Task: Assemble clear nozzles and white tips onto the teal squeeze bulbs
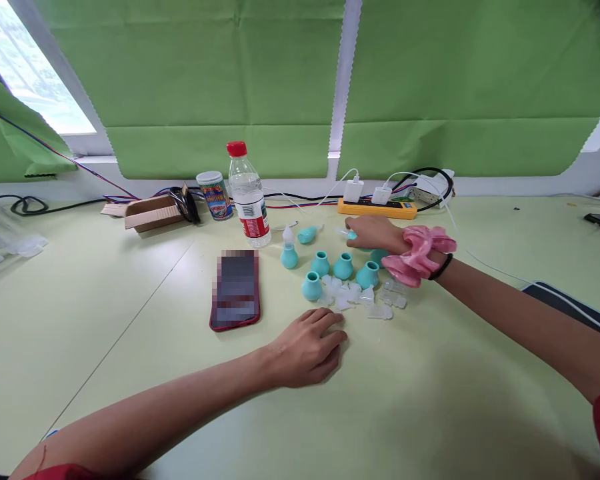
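Note:
My right hand (377, 233) reaches to the far side of a loose group of teal rubber bulbs. Its fingers are closed on a nasal aspirator (351, 235), a teal bulb with a clear tip, mostly hidden by the hand. Another aspirator (289, 252) stands upright with its clear tip on, and a further one (308, 234) lies on its side behind it. Several open-necked bulbs, such as a teal bulb (312, 287), stand nearer. Small clear plastic tips (344, 293) lie in front of them. My left hand (307, 348) rests on the table, fingers loosely bent and holding nothing.
Left of the bulbs lies a phone in a red case (236, 293). Behind it stand a water bottle (250, 200), a printed can (215, 195) and a cardboard box (155, 212). A yellow power strip (377, 209) with chargers and cables runs along the back.

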{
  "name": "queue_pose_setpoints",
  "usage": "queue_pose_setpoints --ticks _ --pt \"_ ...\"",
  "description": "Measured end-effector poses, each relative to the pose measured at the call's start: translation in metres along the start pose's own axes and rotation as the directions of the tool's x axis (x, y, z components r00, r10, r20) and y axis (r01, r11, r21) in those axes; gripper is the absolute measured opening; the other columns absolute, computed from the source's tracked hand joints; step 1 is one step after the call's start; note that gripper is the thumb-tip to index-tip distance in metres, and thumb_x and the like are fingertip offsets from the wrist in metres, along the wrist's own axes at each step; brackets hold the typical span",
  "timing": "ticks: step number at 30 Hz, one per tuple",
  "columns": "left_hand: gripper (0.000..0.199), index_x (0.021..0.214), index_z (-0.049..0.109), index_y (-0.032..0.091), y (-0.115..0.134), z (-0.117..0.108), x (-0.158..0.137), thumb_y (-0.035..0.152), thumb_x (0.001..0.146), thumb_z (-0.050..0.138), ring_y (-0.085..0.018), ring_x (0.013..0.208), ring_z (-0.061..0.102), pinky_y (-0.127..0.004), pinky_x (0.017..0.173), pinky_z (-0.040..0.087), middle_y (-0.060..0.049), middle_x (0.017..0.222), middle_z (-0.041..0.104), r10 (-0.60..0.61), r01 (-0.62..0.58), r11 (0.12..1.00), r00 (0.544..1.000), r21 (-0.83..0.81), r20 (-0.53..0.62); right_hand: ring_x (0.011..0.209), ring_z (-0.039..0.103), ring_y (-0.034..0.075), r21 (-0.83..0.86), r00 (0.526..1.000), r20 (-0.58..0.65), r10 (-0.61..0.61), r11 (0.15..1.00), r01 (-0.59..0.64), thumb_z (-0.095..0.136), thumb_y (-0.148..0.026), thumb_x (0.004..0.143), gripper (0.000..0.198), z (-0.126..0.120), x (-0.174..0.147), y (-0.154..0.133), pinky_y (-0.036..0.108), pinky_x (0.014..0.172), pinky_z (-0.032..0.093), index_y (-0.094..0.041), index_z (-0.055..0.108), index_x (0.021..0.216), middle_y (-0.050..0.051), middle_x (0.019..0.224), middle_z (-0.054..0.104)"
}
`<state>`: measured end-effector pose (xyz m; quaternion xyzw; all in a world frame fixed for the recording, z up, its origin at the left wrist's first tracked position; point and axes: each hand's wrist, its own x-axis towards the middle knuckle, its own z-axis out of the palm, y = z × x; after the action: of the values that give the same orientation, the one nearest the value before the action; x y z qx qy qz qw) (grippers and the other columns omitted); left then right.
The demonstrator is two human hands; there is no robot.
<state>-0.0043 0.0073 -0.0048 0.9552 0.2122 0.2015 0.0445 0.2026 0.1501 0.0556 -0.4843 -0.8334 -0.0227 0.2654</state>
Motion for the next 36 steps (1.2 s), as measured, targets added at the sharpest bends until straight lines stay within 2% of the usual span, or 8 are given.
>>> queue_pose_setpoints --ticks 5,8,13,19,23,28,33,36 --pt "0.020 0.085 0.055 0.011 -0.001 -0.003 0.000 0.019 0.083 0.037 -0.017 0.074 0.051 -0.030 0.066 0.045 -0.010 0.079 0.059 -0.095 0.078 0.990 0.984 -0.114 -0.149 0.081 0.056 0.029 -0.202 0.999 -0.041 0.023 0.979 -0.031 0.054 -0.028 0.070 0.019 -0.036 -0.026 -0.028 0.042 0.072 0.041 -0.014 0.054 0.083 0.012 0.081 0.060" --pt "0.016 0.082 0.052 0.013 -0.002 -0.009 0.000 0.023 0.082 0.040 -0.015 0.068 0.049 -0.027 0.062 0.044 -0.007 0.072 0.056 -0.211 0.154 0.950 0.958 -0.273 -0.196 0.076 0.055 0.019 -0.118 0.960 -0.197 -0.197 0.977 0.176 0.053 -0.032 0.072 0.019 -0.042 -0.066 -0.053 0.030 0.068 0.044 -0.018 0.051 0.086 0.006 0.081 0.057" --pt "0.013 0.080 0.048 0.015 -0.002 -0.012 -0.002 0.028 0.076 0.050 -0.012 0.061 0.044 -0.024 0.054 0.039 -0.003 0.069 0.051 -0.359 0.211 0.875 0.886 -0.436 -0.292 0.066 0.052 0.013 -0.140 0.836 -0.254 -0.487 0.873 0.466 0.055 -0.016 0.073 0.024 0.000 -0.128 -0.066 0.022 0.051 0.043 -0.020 0.047 0.095 0.003 0.076 0.050" --pt "0.013 0.070 0.040 0.018 -0.005 -0.002 0.002 0.021 0.075 0.052 -0.010 0.057 0.039 -0.023 0.053 0.038 0.001 0.063 0.046 -0.531 0.315 0.814 0.744 -0.489 -0.405 0.074 0.052 0.015 0.062 0.880 -0.313 -0.358 0.917 0.395 0.057 -0.011 0.071 0.031 0.026 -0.137 -0.060 0.025 0.057 0.046 -0.021 0.047 0.098 0.006 0.085 0.050" --pt "0.019 0.092 0.049 0.015 -0.006 0.000 0.004 0.021 0.075 0.055 -0.015 0.074 0.046 -0.028 0.063 0.042 -0.006 0.082 0.054 -0.392 0.260 0.907 0.806 -0.331 -0.443 0.079 0.053 0.017 0.099 0.877 -0.334 -0.346 0.912 0.398 0.059 -0.008 0.069 0.034 0.024 -0.136 -0.062 0.030 0.063 0.047 -0.021 0.048 0.098 0.007 0.089 0.056" --pt "0.030 0.106 0.051 0.014 -0.009 0.003 0.003 0.023 0.079 0.052 -0.017 0.079 0.049 -0.031 0.069 0.045 -0.007 0.084 0.059 -0.342 0.275 0.933 0.880 -0.234 -0.328 0.079 0.055 0.018 0.177 0.885 -0.352 -0.304 0.907 0.382 0.059 -0.010 0.070 0.032 0.026 -0.137 -0.064 0.032 0.065 0.047 -0.021 0.049 0.098 0.005 0.085 0.061" --pt "0.028 0.104 0.057 0.011 -0.011 0.006 0.001 0.025 0.081 0.051 -0.014 0.069 0.053 -0.025 0.061 0.046 -0.006 0.077 0.060 -0.387 0.307 0.908 0.875 -0.285 -0.290 0.072 0.054 0.015 0.171 0.889 -0.346 -0.300 0.912 0.374 0.059 -0.009 0.069 0.025 0.027 -0.136 -0.062 0.029 0.060 0.045 -0.020 0.051 0.090 0.004 0.078 0.061" --pt "0.026 0.098 0.061 0.012 -0.012 0.008 0.001 0.027 0.078 0.055 -0.012 0.061 0.053 -0.023 0.057 0.045 -0.004 0.071 0.060 -0.493 0.399 0.851 0.831 -0.342 -0.258 0.069 0.053 0.015 0.033 0.869 -0.342 -0.356 0.920 0.390 0.057 -0.009 0.069 0.018 0.024 -0.136 -0.065 0.029 0.058 0.041 -0.019 0.053 0.083 0.004 0.076 0.062"
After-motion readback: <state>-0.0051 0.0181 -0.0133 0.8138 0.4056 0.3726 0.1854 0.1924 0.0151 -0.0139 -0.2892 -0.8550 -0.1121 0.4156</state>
